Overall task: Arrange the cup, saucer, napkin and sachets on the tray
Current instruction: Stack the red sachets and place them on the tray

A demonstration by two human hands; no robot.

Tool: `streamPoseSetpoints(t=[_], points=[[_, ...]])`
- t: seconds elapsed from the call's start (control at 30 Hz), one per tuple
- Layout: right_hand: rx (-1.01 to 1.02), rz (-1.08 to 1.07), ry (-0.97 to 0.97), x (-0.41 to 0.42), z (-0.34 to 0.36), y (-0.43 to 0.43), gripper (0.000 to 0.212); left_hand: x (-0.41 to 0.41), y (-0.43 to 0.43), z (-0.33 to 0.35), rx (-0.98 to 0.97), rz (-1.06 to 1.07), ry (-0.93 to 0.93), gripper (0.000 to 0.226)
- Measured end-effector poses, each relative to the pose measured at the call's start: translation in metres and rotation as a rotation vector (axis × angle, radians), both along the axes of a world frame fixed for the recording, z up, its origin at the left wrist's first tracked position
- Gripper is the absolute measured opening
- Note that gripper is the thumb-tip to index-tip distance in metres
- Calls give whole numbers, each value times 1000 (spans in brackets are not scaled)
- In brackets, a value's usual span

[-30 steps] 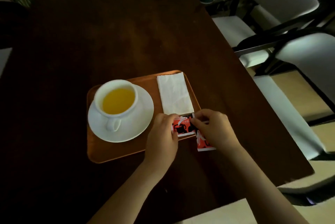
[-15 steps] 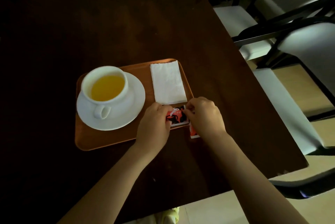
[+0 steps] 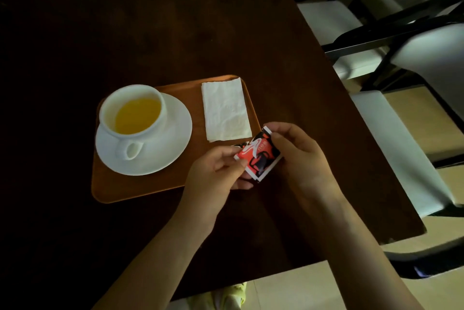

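- The sachet [image 3: 258, 156], red and black with white sealed edges, is pinched between both hands just above the near right corner of the tray [image 3: 140, 186]; left hand [image 3: 216, 174] fingers [image 3: 234, 159] close on its near-left edge, right hand [image 3: 298, 156] fingers [image 3: 276, 137] on its far-right edge.
- It looks light, thin and floppy, likely crinkly and a little slick; the flat sealed borders are the surest places to pinch.
- Its long axis runs diagonally, from the left fingers up and away to the right fingers, printed face up.
- A sliver of a second sachet [image 3: 238, 145] peeks out just beyond the left fingers, below the napkin [image 3: 226, 108].
- Cup [image 3: 133, 108] sits on saucer [image 3: 150, 149], well left of both hands.
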State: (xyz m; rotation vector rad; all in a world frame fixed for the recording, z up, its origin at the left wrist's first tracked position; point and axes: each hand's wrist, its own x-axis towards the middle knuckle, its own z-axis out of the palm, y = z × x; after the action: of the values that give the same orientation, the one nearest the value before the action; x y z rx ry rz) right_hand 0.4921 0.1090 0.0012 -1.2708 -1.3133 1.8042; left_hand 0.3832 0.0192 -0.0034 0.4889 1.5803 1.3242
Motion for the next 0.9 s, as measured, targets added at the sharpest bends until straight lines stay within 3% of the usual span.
streamPoseSetpoints(t=[0.33,0.5,0.73,0.9], points=[[177,155,29,20,-8,10,18,-9,2,-4,-30,40,168,16],[414,188,-278,9,-24,13,17,-15,8,-15,-110,86,246,29],[673,220,-492,-14,-44,8,20,-17,11,-33,-226,71,749,29],[859,189,-651,-19,-51,0,20,-13,5,-36,-205,40,912,33]])
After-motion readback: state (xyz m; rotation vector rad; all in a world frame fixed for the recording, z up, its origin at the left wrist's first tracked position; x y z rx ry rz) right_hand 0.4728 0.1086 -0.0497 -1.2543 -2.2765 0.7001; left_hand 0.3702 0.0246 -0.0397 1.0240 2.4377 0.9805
